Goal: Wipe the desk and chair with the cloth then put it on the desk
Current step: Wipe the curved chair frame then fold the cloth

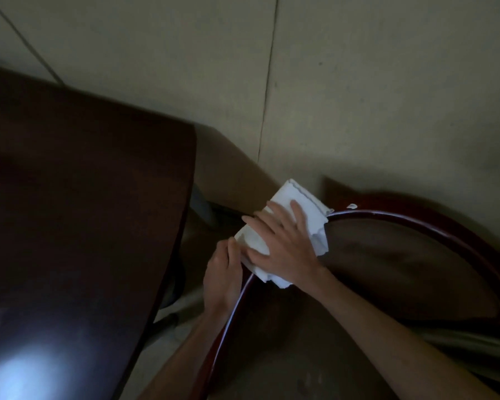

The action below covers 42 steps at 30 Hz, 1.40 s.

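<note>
The room is dark, and the chair (387, 255) seat is hard to make out. The white cloth (283, 226) lies over the chair's curved top rail (part of it hides under fingers). The right hand (283, 243) presses flat on it, fingers spread. The left hand (224, 272) pinches its lower edge. The dark desk (78, 212) stands just beside, cut off at the left.

one cloth (289, 226), one desk (84, 197), one chair (416, 223)
</note>
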Motion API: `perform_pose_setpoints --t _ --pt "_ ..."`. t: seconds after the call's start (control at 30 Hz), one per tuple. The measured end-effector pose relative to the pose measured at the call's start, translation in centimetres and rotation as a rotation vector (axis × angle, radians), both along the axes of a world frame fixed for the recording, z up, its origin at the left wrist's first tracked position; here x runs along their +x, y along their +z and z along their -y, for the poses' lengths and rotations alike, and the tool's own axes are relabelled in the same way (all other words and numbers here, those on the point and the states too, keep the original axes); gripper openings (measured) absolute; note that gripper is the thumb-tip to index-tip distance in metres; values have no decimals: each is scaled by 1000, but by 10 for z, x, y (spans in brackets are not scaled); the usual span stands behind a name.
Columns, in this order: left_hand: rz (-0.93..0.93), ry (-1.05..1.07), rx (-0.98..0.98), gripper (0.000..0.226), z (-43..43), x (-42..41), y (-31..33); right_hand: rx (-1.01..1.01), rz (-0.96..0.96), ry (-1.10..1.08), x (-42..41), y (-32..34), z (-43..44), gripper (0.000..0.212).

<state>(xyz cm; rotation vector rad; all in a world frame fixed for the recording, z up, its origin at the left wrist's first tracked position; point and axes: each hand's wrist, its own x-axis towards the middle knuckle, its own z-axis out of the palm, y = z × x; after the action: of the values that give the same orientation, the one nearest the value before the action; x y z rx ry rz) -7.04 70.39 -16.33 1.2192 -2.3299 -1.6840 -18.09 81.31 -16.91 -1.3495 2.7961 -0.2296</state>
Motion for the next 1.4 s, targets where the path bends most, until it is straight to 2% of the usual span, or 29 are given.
perform_pose_setpoints --t 0.07,0.13,0.23,0.3,0.37,0.43,0.47,0.53,0.6,0.63,0.73,0.8,0.87,0.93,1.03,1.13,1.23,1.3,1.33,1.4 --pt "-31 -23 -61 30 -1 -10 4 -56 6 -6 -14 -3 -17 51" --pt "-74 -136 -140 27 -3 -20 8 -70 -16 -58 -39 -4 -42 47" --pt "-82 -294 -231 27 -6 -40 12 -62 -55 -251 -86 4 -90 43" --pt "-38 -395 -306 33 -8 -53 11 101 -85 -402 -108 12 -138 40" --pt "-4 -472 -340 38 -12 -63 11 232 -13 -572 -119 20 -193 49" --pt "11 -527 -355 38 -14 -69 8 206 71 -652 -117 22 -236 69" --pt "9 -544 -362 36 -14 -70 7 168 18 -690 -114 20 -246 74" --pt "-4 -525 -335 34 -11 -68 3 194 -104 -764 -109 14 -244 66" --pt "-4 -476 -283 32 -6 -61 1 311 -298 -613 -109 12 -223 54" --pt "-2 -452 -267 32 -3 -56 -1 344 -335 -571 -111 17 -203 52" --pt "-2 -389 -231 27 6 -45 -5 247 -433 -548 -102 21 -115 32" --pt "-10 -363 -215 22 9 -40 -7 59 -294 -307 -65 9 -47 21" --pt "-15 -305 -180 14 11 -38 -7 -92 -130 -172 -28 0 -6 32" --pt "-16 -282 -165 10 11 -35 -6 -113 -76 -160 -18 -2 -2 42" --pt "-12 -389 -273 15 4 -38 -4 -41 -78 -113 -45 6 -35 44" --pt "-26 -475 -372 33 -9 -53 3 46 -37 -403 -99 17 -102 53" --pt "-81 -612 -569 43 -22 -69 7 143 4 -690 -125 26 -221 35" --pt "-96 -657 -652 45 -28 -75 8 155 123 -900 -117 36 -279 39" --pt "-92 -659 -672 45 -29 -76 8 131 141 -993 -109 37 -288 46" --pt "-75 -665 -692 46 -29 -74 7 107 96 -1038 -100 29 -282 50"
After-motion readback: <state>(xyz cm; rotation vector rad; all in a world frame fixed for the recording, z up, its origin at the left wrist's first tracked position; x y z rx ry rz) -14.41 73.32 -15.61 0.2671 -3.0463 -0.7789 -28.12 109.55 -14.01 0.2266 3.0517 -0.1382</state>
